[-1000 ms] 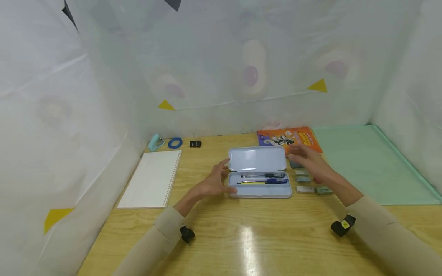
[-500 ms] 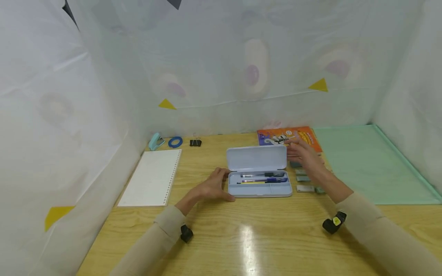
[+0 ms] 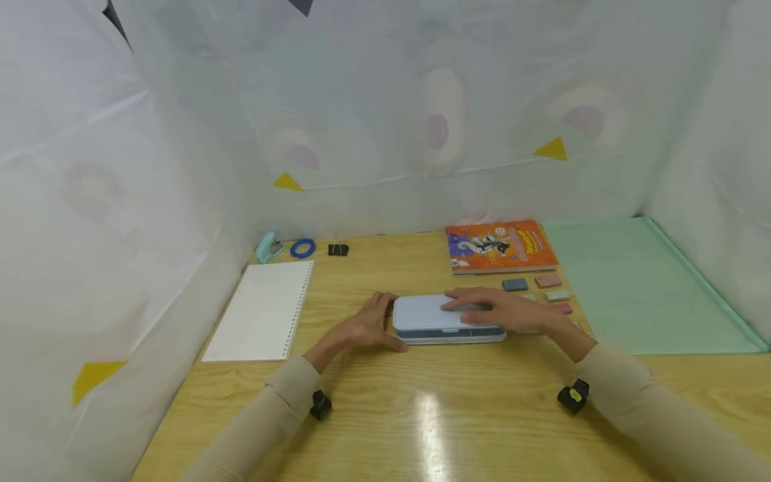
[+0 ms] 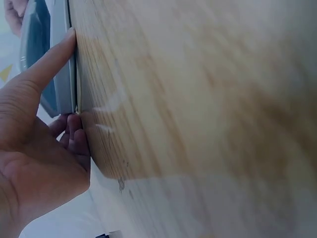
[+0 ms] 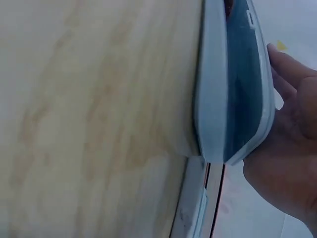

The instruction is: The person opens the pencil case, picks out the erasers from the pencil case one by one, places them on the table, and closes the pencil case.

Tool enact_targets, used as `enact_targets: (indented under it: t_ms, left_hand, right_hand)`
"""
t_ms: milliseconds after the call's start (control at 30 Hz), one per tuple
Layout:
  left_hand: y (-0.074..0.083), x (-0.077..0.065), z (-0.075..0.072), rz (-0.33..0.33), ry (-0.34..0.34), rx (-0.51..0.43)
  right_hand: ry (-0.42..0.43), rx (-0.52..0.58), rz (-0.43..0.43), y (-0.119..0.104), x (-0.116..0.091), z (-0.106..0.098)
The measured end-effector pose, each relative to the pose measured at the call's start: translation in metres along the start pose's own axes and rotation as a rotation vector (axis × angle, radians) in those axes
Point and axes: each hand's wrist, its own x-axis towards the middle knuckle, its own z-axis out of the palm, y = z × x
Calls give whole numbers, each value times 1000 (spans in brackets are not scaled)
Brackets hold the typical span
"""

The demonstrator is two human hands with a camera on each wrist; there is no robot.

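Observation:
A pale blue pencil case (image 3: 421, 313) lies on the wooden table, its lid lowered almost fully with a dark gap along the front. My left hand (image 3: 364, 328) holds the case's left end, thumb at the front corner and fingers behind; in the left wrist view the thumb (image 4: 52, 59) lies along the base. My right hand (image 3: 500, 309) rests on top of the lid with its fingers stretched across it. From the right wrist view, the gap between lid (image 5: 262, 99) and base (image 5: 213, 94) shows plainly. The pens inside are hidden.
Several small erasers (image 3: 515, 284) lie right of the case, partly under the right hand. Behind them is an orange book (image 3: 502, 248), with a green mat (image 3: 650, 288) at right. At left are a spiral notebook (image 3: 262, 311), stapler (image 3: 268, 248), blue ring (image 3: 302, 248) and binder clip (image 3: 338, 250).
The upright lid has swung forward and down over the pens. My right hand has moved from behind the lid onto its top. My left hand has stayed at the left end.

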Motion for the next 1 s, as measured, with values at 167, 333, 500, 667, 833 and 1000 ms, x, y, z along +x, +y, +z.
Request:
enact_targets:
  t_ms: [167,333,500,667,833,1000]
  left_hand:
    - [-1,2,0,11,5,20]
    - [-7,-4,-2,-2,18,17]
    - [-12,-10,-2,-8,14,52]
    - [-11,-13,0,-17,12,85]
    - [-5,-14,2,-13,28,102]
    - [-14,-26,-1,72,81,184]
  right_hand:
    - [33,-194,-65,1,10,16]
    - [37,-223,-61,-4,18,22]
    - [23,-279,-68,-11,23,25]
    - [42,-342,-91,-15,25,29]
    - [108,-353,-72,-14,14,30]
    - [213,-227,22,-17,-20,4]
